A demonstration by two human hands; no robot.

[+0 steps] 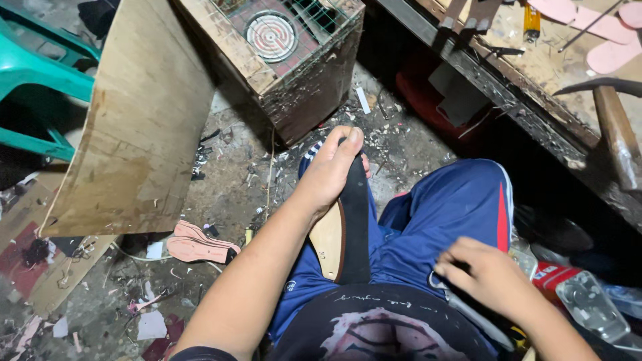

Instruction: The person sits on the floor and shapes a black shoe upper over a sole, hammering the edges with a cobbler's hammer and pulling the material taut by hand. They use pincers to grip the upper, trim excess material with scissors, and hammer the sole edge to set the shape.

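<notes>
Shirt (384,327): black, pale print, nearest the lens, at my waist.
Right hand (491,277): at my right hip on the blue trousers (455,214), fingers curled down; whether they grip anything, I cannot tell. A grey strip shows just under it.
Left hand (331,170): wrapped round the far end of the shoe sole, thumb on top, closed on it.
Shoe sole (348,230): black face, pale tan underside, standing on edge along my left thigh, toe end pointing away from me.
Step in hand, as I judge it: steadying the sole on my lap while the right hand fetches something at my side.
Next move calls for: a firm left grip so the sole does not tip, and the right hand brought across to its edge.
Floor (227,200): littered with scraps; pink soles (197,244) lying to my left.
Wooden board (137,120): leaning, beside a wooden box (294,60).
Desk (555,73): to my right, with a hammer (612,120) and pink cut-outs (595,30).
</notes>
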